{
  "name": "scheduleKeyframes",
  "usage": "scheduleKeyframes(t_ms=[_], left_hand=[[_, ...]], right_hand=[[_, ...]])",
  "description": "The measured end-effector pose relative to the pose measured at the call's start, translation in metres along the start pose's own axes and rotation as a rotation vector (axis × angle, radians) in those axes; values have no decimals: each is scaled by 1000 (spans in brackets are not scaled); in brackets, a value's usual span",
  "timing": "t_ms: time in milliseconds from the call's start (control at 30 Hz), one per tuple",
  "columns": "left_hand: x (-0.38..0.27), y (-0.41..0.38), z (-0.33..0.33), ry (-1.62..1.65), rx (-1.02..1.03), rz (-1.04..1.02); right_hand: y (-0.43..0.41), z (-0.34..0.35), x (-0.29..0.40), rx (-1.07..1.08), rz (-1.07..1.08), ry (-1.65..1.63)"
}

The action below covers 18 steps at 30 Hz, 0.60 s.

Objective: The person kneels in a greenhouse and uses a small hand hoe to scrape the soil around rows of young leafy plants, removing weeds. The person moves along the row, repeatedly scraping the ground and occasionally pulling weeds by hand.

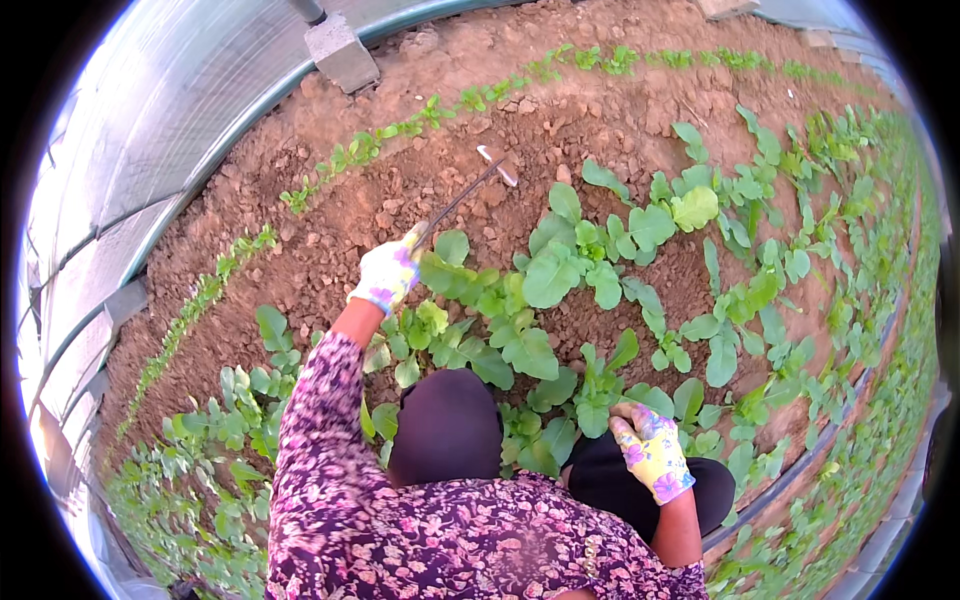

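Note:
My left hand (388, 271), in a floral glove, grips a small hand hoe (463, 196) by its thin dark handle. The pale blade reaches forward to the loose brown soil (420, 176), just short of a row of small seedlings (364, 148). Below and right of that hand grow broad-leaved green plants (529, 351). My right hand (651, 450), gloved in yellow with flowers, is over my right knee (709, 487) with its fingers curled. Its fingertips are close to the leaves of a young plant (596, 401); whether they hold anything is not clear.
Curved plastic sheeting (187, 90) of a greenhouse runs along the left, with a concrete block (341, 52) at its foot. A dark irrigation hose (795, 469) crosses the bed at right. Dense greens (847, 517) grow beyond it. My left knee (450, 427) is between plants.

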<state>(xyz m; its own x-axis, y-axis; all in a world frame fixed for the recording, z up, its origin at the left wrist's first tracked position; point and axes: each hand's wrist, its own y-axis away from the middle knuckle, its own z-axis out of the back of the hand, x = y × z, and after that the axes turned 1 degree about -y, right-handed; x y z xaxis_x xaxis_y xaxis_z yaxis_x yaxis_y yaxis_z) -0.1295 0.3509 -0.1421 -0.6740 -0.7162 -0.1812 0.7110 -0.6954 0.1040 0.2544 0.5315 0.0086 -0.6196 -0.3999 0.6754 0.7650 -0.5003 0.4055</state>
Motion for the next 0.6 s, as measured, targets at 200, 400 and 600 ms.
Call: scheduleKeyframes(t_ms=[200,400,600], left_hand=[[0,20,-12,-43,255,109],[-27,-9,-20,-34,165,17],[-58,-57,-52,26,44,-113]], right_hand=[[0,-3,-17,-9,127,86],[-2,-2,-20,-32,131,99],[-1,1,-14,10,10,55]])
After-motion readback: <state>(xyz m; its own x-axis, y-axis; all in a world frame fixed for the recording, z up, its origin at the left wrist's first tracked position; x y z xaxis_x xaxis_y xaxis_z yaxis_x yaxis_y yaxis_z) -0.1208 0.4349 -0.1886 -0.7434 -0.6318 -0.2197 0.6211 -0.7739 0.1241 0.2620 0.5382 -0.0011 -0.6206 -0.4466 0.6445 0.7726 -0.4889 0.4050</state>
